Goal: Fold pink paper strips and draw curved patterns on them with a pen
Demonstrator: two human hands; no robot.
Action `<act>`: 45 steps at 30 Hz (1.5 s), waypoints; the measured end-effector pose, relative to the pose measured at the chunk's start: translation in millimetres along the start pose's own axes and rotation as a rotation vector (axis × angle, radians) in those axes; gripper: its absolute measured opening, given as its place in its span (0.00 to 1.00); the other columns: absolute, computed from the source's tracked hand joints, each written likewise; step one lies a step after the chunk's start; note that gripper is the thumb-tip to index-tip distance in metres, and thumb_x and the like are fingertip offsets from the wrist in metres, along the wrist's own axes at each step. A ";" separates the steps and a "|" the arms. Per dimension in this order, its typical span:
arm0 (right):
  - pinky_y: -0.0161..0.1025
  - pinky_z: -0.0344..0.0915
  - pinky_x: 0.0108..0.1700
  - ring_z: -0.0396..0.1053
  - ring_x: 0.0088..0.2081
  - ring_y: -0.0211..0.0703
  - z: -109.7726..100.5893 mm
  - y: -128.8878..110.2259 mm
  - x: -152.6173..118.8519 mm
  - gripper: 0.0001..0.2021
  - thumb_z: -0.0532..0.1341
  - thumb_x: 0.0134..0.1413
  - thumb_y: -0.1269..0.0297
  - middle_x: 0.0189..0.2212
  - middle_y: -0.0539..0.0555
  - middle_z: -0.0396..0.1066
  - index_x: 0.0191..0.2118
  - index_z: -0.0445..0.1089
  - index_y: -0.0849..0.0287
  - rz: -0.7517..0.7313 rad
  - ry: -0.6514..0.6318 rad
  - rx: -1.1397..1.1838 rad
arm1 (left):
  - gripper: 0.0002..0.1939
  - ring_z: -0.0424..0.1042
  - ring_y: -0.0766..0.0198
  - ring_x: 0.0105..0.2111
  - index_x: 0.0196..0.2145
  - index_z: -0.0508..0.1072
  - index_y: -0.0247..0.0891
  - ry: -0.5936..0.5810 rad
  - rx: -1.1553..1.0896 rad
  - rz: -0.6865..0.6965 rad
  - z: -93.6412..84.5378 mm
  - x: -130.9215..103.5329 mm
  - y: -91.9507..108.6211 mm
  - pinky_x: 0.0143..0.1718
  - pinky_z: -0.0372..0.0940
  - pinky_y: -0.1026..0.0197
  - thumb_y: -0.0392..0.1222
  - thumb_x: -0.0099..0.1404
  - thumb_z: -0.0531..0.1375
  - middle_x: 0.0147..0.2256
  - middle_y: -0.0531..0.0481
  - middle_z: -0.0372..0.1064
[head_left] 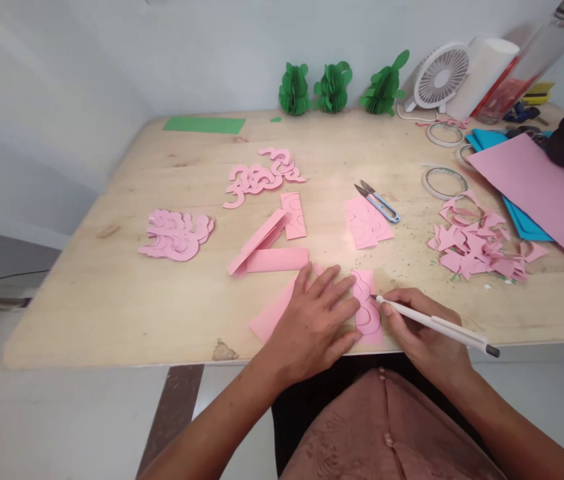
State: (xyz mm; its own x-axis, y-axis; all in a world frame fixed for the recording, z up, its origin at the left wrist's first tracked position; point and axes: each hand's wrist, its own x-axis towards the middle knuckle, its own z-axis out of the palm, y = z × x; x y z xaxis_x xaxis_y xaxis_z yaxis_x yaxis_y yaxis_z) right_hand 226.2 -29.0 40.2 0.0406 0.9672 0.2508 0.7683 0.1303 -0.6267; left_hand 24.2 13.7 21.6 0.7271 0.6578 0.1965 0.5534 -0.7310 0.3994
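My right hand (422,327) grips a white pen (439,325) with a dark tip and cap end. The tip meets the edge of a curvy pink paper cutout (368,310), which lies on a pink paper strip (375,339) near the table's front edge. My left hand (315,320) is spread flat, its fingertips pressing the left side of the cutout and strip. Under that palm lies another pink paper piece (272,313), partly hidden. Just beyond are folded pink strips (277,260) and a strip with drawn curves (295,217).
Pink cut shapes lie in a stack (177,237) at left and a loose group (262,173) behind. Thread snips (379,200) rest by marked pink papers (365,230). Pink scraps (479,240), tape rolls (445,182) and a fan (439,77) are at right; green paper figures (333,88) stand along the wall.
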 end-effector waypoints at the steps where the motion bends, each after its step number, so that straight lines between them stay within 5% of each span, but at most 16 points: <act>1: 0.34 0.67 0.28 0.73 0.27 0.39 0.0 -0.5 -0.3 0.06 0.58 0.59 0.63 0.28 0.48 0.77 0.34 0.71 0.54 -0.005 0.001 -0.003 | 0.13 0.52 0.47 0.65 0.46 0.71 0.42 0.002 -0.001 0.000 0.0 0.1 0.0 0.66 0.40 0.37 0.50 0.69 0.55 0.62 0.48 0.62; 45: 0.34 0.65 0.31 0.70 0.32 0.40 1.0 10.8 1.5 0.08 0.58 0.60 0.59 0.30 0.51 0.74 0.35 0.71 0.56 0.170 -0.165 0.225 | 0.14 0.51 0.46 0.65 0.48 0.70 0.41 -0.020 -0.007 0.003 -0.3 0.3 0.0 0.65 0.39 0.35 0.49 0.70 0.54 0.62 0.48 0.61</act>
State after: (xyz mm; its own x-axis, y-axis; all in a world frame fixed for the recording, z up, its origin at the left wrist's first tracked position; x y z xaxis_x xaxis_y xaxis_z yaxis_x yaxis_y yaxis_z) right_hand 233.9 -26.0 33.1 0.0377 0.9991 0.0171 0.5985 -0.0089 -0.8011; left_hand 24.2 13.9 21.9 0.7367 0.6518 0.1799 0.5482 -0.7315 0.4054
